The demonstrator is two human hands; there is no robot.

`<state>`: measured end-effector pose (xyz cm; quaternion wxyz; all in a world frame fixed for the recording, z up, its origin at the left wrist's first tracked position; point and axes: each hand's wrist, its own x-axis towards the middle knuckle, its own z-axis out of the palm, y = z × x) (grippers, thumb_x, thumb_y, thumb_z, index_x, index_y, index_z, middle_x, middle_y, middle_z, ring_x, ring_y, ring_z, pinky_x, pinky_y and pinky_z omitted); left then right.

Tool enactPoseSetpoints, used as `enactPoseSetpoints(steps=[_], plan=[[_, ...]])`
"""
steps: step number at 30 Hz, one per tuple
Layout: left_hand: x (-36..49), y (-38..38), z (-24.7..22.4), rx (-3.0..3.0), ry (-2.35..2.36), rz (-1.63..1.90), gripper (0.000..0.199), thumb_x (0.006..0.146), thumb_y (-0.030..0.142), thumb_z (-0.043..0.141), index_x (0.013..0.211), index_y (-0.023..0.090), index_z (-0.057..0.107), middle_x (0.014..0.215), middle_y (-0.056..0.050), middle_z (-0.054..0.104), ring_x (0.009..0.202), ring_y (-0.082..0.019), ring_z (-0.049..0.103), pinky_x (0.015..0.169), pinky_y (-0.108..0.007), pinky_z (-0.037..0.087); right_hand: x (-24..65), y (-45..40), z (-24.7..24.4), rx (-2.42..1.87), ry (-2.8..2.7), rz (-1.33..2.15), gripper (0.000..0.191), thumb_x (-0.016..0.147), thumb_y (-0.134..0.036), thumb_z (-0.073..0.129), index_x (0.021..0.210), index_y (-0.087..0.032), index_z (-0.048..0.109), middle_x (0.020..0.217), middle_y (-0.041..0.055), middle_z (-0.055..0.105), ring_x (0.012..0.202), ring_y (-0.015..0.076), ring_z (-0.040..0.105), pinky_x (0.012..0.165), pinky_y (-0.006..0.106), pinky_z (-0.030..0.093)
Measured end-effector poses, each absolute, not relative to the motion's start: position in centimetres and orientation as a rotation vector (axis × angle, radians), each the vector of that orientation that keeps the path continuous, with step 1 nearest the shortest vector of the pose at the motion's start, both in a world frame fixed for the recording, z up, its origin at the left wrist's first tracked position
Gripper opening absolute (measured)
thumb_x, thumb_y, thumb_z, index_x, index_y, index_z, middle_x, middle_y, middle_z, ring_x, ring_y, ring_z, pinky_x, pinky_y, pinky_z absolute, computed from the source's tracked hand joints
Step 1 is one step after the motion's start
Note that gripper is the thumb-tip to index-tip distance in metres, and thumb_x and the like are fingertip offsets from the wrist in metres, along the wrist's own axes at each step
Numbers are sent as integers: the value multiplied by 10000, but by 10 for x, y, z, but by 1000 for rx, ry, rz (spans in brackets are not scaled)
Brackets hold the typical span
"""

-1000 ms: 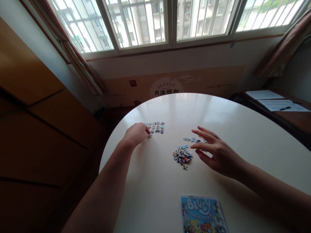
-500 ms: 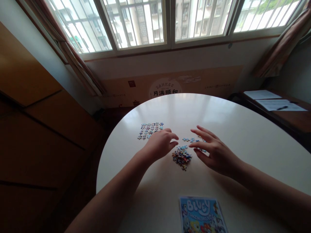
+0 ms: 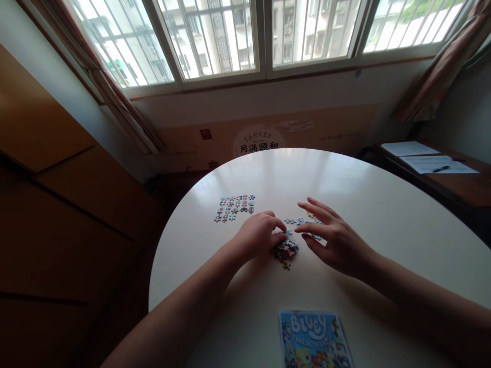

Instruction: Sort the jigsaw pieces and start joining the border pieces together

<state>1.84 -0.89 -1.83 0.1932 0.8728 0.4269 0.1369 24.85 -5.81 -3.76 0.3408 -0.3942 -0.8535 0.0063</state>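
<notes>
My left hand (image 3: 258,235) is at the upper left edge of a heap of jigsaw puzzle pieces (image 3: 287,250). Its thumb and index finger pinch at a light-coloured piece there, partly hidden by the fingers. My right hand (image 3: 332,232) hovers with spread fingers just right of the heap, holding nothing. Under and beyond its fingertips lie loose blue and yellowish pieces (image 3: 295,221), some of them covered by the hand. Left of my left hand, separate pieces lie in neat rows (image 3: 236,204), with a shorter row nearest me.
All of this is on a round white table (image 3: 387,214). A blue Bluey picture sheet (image 3: 314,337) lies at the near side. Papers (image 3: 437,164) and a pen rest on a brown surface at the right. Wooden cabinets (image 3: 57,230) stand left, windows ahead.
My left hand has moved down and right from beside the rows to the heap, its fingers closing there. More of the rows now shows. My right hand stays spread in place.
</notes>
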Motion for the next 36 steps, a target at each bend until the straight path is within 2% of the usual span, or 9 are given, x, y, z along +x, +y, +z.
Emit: enactPoseSetpoints(steps=[5,11,17,24,31,36], plan=[[17,-5,-13,2311,1204,387,103,799,287,749,882,248,796,893,-34,686,827,-187,630,788,-305,493,249,-57,-38,-1018,-2215,28,277,871,-99,623,1054,-269,741,1485,81,526,1441,349,397,1057,602,491],[1,2,7,1925,1100,519,139,818,298,718,856,165,730,800,-39,706,746,-146,610,697,-267,485,250,-58,-37,-1019,-2221,46,260,893,-103,605,1052,-265,733,1488,89,517,1454,335,379,1061,596,490],[-35,13,25,1828,1352,603,95,804,255,655,832,166,671,774,-41,699,670,-131,577,597,-241,449,251,-59,-36,-1004,-2214,61,266,887,-95,612,1046,-275,727,1486,71,524,1447,329,394,1046,592,507],[-54,20,24,1941,1731,447,155,759,199,602,857,188,721,733,-25,696,622,-151,585,511,-249,393,252,-59,-38,-991,-2232,46,258,896,-101,601,1043,-274,725,1490,77,514,1459,333,370,1057,596,494],[-49,16,26,1931,1728,317,111,729,225,662,789,193,749,805,-28,746,760,-183,665,620,-253,465,253,-58,-40,-1007,-2219,23,234,907,-120,598,1037,-269,725,1476,84,520,1459,323,368,1067,593,481],[-44,16,23,1920,1756,168,94,714,253,673,741,180,727,677,-24,702,583,-157,621,526,-250,438,252,-60,-36,-1008,-2228,39,222,909,-115,589,1002,-262,727,1479,89,516,1466,324,354,1074,580,477]])
